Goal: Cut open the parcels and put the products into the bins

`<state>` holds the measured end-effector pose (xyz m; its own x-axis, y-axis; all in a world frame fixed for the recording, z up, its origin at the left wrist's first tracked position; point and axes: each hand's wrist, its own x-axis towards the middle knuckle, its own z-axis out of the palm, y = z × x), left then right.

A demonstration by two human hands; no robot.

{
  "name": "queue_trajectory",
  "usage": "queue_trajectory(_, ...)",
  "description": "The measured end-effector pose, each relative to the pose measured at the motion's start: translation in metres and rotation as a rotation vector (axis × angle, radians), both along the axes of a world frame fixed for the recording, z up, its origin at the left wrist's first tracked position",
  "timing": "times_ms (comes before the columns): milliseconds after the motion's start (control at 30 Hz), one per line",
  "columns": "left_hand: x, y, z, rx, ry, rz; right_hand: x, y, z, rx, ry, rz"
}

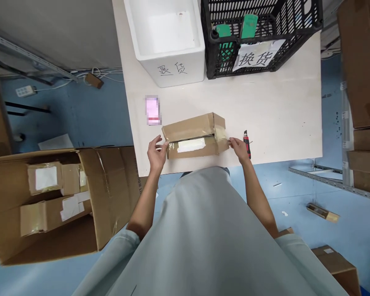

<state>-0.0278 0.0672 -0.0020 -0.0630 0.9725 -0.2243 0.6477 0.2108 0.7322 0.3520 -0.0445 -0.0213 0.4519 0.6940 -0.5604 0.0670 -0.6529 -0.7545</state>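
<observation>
A long cardboard box (188,127) lies near the front edge of the table, with a dark slit along its top, a white label (191,145) and clear tape at both ends. At its left end is my left hand (156,155), thumb and fingers closed on the edge. My right hand (239,149) pinches the right end, where tape or a flap edge sticks out; which one I cannot tell. Just right of that hand lies a red and black utility knife (247,144). A pink, blurred-out phone-like item (153,110) rests beyond my left hand.
Behind the box stand a white foam bin (179,72) and a black plastic crate (280,61) holding green boxes. A large open carton (111,181) with smaller parcels sits at the left. Stacked cartons (364,74) line the right side.
</observation>
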Motion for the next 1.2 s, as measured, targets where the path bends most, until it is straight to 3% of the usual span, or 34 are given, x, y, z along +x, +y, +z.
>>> queue_trajectory(100,-0.009,-0.003,0.003,-0.036,0.006,0.148,-0.018,0.007,0.02,0.045,0.029,0.058)
queue_trajectory(167,-0.001,-0.012,0.02,0.039,0.009,0.175,-0.026,0.008,0.032,0.072,0.02,0.069)
queue_trajectory(233,0.019,-0.023,0.048,0.153,0.0,0.073,-0.033,0.008,0.041,0.097,0.03,0.057)
queue_trajectory(333,0.059,-0.036,0.094,0.252,-0.003,-0.195,-0.04,0.008,0.048,0.14,0.067,0.036)
queue_trajectory(400,0.081,-0.04,0.115,0.277,0.028,-0.302,-0.047,0.011,0.052,0.158,0.074,0.028)
queue_trajectory(500,0.096,-0.042,0.129,0.309,0.065,-0.319,-0.058,0.016,0.061,0.156,0.039,0.036)
queue_trajectory(667,0.083,-0.047,0.142,0.346,0.087,-0.306,-0.064,0.009,0.096,0.199,-0.072,0.008)
queue_trajectory(767,0.077,-0.048,0.143,0.3,0.044,-0.319,-0.053,-0.004,0.117,0.265,-0.212,0.015)
queue_trajectory(867,0.084,-0.048,0.127,0.225,-0.001,-0.323,-0.041,-0.014,0.124,0.289,-0.365,0.031)
queue_trajectory(1067,0.101,-0.045,0.078,0.204,-0.077,-0.33,-0.037,-0.014,0.102,0.296,-0.462,0.01)
queue_trajectory(1200,0.102,-0.039,0.072,0.37,-0.082,-0.346,-0.049,-0.008,0.096,0.352,-0.521,0.026)
